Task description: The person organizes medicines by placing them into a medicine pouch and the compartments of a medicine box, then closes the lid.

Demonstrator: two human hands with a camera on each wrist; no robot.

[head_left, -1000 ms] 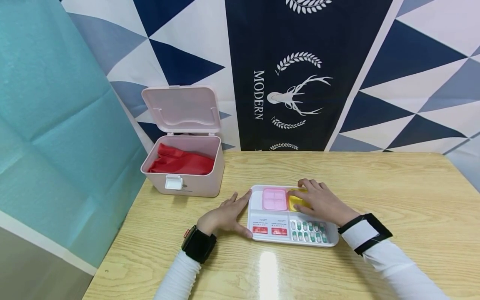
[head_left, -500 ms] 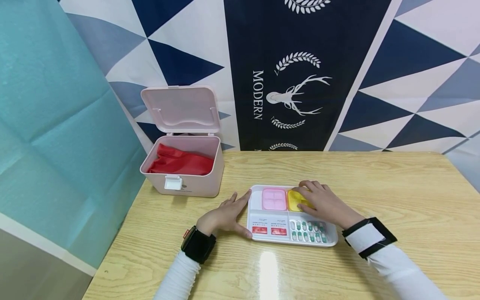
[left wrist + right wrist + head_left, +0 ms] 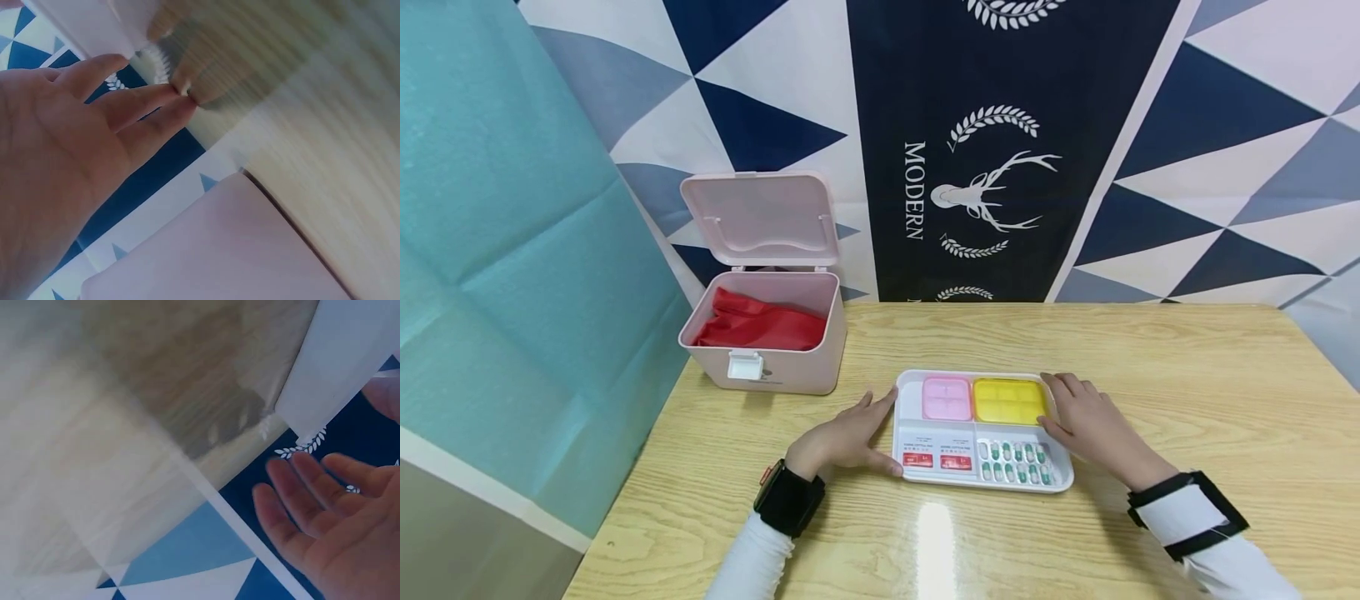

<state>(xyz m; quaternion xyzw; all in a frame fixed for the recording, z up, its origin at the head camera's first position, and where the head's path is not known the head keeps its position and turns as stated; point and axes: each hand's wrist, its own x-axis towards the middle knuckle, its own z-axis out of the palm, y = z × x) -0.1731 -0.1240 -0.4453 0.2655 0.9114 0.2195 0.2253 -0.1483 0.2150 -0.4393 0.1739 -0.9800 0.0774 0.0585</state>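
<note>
A white divided tray (image 3: 912,405) lies on the table. Its back row holds a pink pill case (image 3: 947,399) beside a larger yellow pill case (image 3: 1009,402). In the front row are two white packets (image 3: 956,452) with red labels and a blister pack (image 3: 1017,462) of green-and-white capsules. My left hand (image 3: 842,440) is spread along the tray's left side, fingertips and thumb at its edge. At the right end is my right hand (image 3: 1097,429), fingers at the back corner and thumb near the yellow case. The right wrist view shows that hand's fingers (image 3: 294,481) loosely bent beside the tray wall.
Behind and left of the tray stands a pink storage box (image 3: 775,371), lid (image 3: 763,218) raised, with red cloth (image 3: 767,323) inside. A patterned backdrop (image 3: 955,100) rises behind the wooden table (image 3: 1187,400), and a teal sheet (image 3: 535,250) hangs at the left.
My right hand has moved right, off the yellow pill case to the tray's right end, so the whole case now shows. The left hand stays at the left edge.
</note>
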